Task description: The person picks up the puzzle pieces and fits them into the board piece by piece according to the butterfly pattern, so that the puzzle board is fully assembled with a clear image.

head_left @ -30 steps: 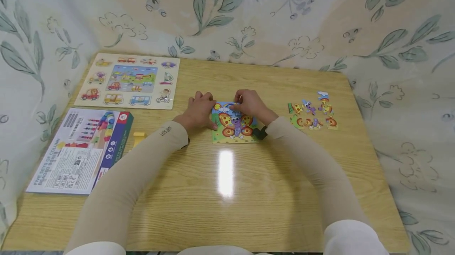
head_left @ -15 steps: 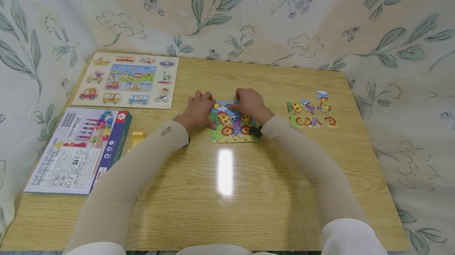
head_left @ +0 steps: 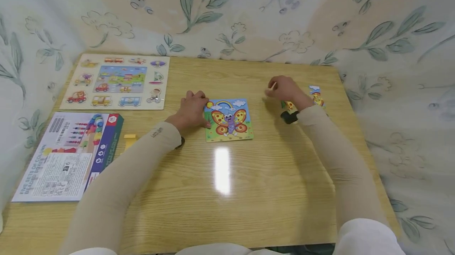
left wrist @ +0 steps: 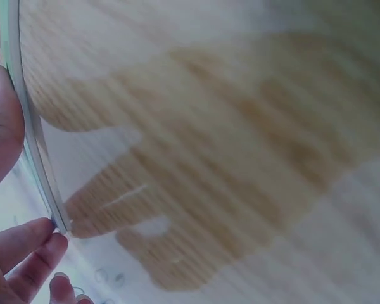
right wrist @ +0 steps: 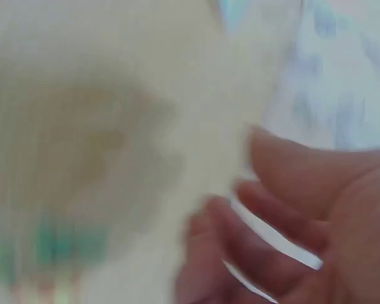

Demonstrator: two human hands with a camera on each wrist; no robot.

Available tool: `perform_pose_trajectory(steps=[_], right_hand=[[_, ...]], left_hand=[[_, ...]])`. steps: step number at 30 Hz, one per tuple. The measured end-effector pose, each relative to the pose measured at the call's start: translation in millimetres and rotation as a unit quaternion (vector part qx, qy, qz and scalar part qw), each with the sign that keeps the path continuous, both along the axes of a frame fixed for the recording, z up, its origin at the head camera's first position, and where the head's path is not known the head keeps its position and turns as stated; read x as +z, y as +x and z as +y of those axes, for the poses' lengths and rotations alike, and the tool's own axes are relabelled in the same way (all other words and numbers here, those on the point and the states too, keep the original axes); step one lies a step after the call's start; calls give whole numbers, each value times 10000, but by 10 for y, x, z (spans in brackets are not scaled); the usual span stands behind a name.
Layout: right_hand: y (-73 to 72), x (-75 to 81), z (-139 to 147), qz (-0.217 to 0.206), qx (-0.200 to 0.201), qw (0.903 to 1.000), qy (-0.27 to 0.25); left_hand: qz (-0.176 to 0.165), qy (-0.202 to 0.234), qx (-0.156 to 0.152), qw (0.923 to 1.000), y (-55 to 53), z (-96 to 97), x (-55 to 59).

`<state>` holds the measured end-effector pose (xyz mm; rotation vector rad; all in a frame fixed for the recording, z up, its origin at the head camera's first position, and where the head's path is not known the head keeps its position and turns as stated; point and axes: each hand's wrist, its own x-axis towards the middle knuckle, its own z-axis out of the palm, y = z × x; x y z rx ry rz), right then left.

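A square butterfly puzzle (head_left: 230,124) lies on the table in the head view, with a rainbow and sun along its top. My left hand (head_left: 190,110) grips its left side: the thumb (left wrist: 1,133) lies on the board and fingertips (left wrist: 35,244) meet its corner in the left wrist view. Over to the right, my right hand (head_left: 285,89) hovers with loosely bent fingers and nothing visible between them. Beneath it are loose puzzle pieces (head_left: 316,96), partly hidden by the hand and forearm. The right wrist view is blurred.
A wooden vehicle puzzle board (head_left: 161,89) lies at the back left. In front of it is a beaded-column box (head_left: 67,156), with a yellow block (head_left: 130,140) beside it. A floral curtain (head_left: 213,17) borders the table (head_left: 249,203) at the back and sides.
My right hand has left the butterfly puzzle and moved right, over the loose pieces. My left hand keeps its place on the board's left side. The head view has shifted slightly.
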<state>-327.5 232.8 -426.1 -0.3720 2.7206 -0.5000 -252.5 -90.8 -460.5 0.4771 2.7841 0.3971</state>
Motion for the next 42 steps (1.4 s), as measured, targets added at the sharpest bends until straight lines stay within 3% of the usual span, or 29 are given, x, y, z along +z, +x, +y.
perform_pose_trajectory(steps=[5,10,19,25,29,34,37,42], right_hand=[[-67,55,572,-558,80,9971,515],[-34,-73,737,-795,63,9958,449],[14,-240,746,-224,287,9984,438],[47,-202,723,-68,11,9990,445],[65,-93,460,168,126,9997,-128],[231,17,-205,-230,859,9889,-1189],[355,-21,-583,-464,1207,9810,-1449],[484,-182,-1009,-634,1111,9801,-1515]], left_hand=[[-35,14,55,10000,-2,-59,-9],[-39,-14,6,10000,-13,-68,-22],[-21,24,5,10000,-3,-38,-1],[-40,70,-43,10000,-1,-13,9],[-52,29,15,10000,9,-20,-3],[73,-50,-26,10000,21,-41,-19],[222,-93,-174,9996,22,-37,-15],[236,-101,-211,9994,15,-29,-24]])
